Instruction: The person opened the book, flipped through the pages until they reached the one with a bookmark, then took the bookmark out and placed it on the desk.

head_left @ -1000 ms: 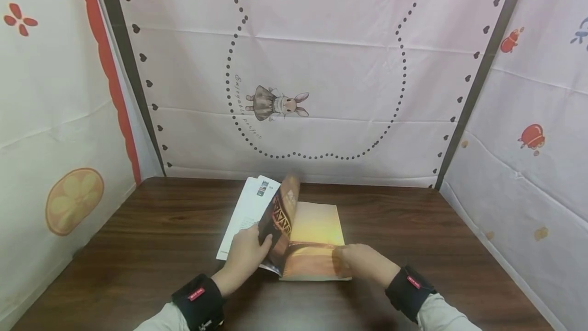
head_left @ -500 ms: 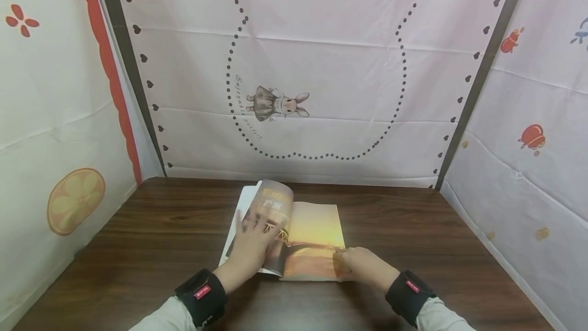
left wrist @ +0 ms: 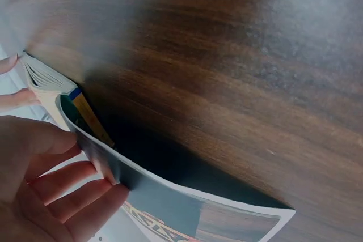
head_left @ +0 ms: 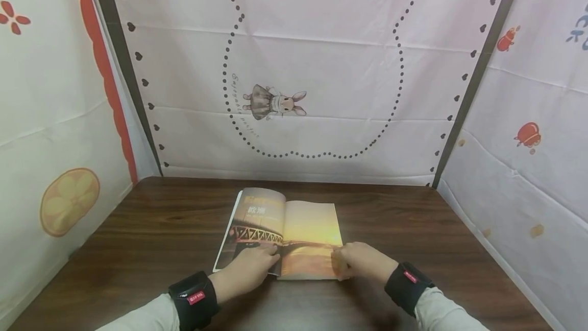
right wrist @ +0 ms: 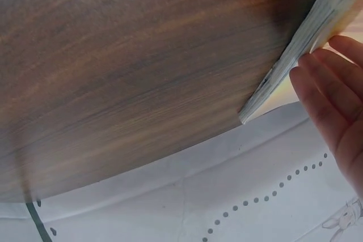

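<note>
An open book (head_left: 308,264) with glossy photo pages lies on the wooden table. Its two facing pages show a bridge and a yellow sunset sky. My left hand (head_left: 250,269) presses on the left page, close to the spine. In the left wrist view, the thumb and fingertips (left wrist: 116,194) of the left hand touch the curved page, which bows up over a dark gap. At the book's outer right edge, my right hand (head_left: 360,261) rests. The right wrist view shows the right fingers (right wrist: 320,97), fairly straight, laid on the right page beside the thick page edges.
A brown wood-grain table (head_left: 413,229) spreads on every side of the book. White printed cloth (head_left: 344,91) hangs behind it, with more patterned cloth at the left and right. Black bands (head_left: 406,290) circle both wrists.
A page has come down from upright and now lies on the left side, covering the white page. My left hand has slid over it toward the spine's lower part. The right hand stays at the right edge.
</note>
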`<state>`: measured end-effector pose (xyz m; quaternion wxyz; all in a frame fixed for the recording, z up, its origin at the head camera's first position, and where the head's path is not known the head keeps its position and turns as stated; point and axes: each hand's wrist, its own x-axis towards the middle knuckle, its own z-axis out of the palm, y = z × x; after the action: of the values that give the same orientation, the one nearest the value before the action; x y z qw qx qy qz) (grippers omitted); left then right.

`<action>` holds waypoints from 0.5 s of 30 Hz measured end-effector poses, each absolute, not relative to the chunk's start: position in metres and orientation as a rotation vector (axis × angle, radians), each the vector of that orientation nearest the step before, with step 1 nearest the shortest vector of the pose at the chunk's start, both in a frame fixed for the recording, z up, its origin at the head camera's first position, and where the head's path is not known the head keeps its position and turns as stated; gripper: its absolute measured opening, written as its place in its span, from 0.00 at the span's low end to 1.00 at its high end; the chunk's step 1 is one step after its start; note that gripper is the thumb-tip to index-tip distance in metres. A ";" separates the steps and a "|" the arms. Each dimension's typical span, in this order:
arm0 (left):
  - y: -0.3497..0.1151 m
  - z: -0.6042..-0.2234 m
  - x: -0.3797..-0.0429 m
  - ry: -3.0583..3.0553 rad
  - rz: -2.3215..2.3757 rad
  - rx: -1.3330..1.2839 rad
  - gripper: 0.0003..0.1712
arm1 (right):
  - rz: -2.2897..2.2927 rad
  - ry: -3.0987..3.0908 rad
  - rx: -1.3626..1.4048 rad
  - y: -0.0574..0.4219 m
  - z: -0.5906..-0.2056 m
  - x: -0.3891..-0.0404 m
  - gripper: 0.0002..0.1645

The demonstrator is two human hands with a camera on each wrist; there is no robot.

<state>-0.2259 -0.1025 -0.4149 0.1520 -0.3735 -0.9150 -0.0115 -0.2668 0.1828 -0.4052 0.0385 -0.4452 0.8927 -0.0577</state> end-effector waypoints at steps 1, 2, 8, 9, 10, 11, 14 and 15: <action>-0.103 -0.414 -0.225 -2.639 -0.051 -1.072 0.11 | -0.179 2.730 -1.360 0.182 -0.405 -0.268 0.08; -0.104 -0.414 -0.225 -2.647 -0.064 -1.076 0.11 | -0.182 2.724 -1.354 0.182 -0.404 -0.268 0.08; -0.107 -0.417 -0.226 -2.640 -0.092 -1.081 0.07 | -0.130 2.726 -1.348 0.181 -0.400 -0.271 0.08; -0.107 -0.418 -0.226 -2.637 -0.105 -1.081 0.06 | -0.115 2.724 -1.358 0.181 -0.398 -0.271 0.08; -0.107 -0.419 -0.227 -2.634 -0.119 -1.082 0.06 | -0.092 2.723 -1.367 0.181 -0.397 -0.272 0.08; -0.107 -0.419 -0.227 -2.639 -0.141 -1.086 0.06 | -0.080 2.717 -1.375 0.182 -0.396 -0.272 0.07; -0.107 -0.419 -0.229 -2.648 -0.203 -1.103 0.07 | -0.019 2.709 -1.449 0.184 -0.393 -0.273 0.05; -0.106 -0.418 -0.230 -2.658 -0.225 -1.107 0.07 | 0.009 2.715 -1.499 0.185 -0.393 -0.273 0.03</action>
<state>-0.2299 -0.1063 -0.4184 0.1263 -0.3803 -0.9129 -0.0772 -0.2725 0.1850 -0.3931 0.0198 -0.4833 0.8752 0.0028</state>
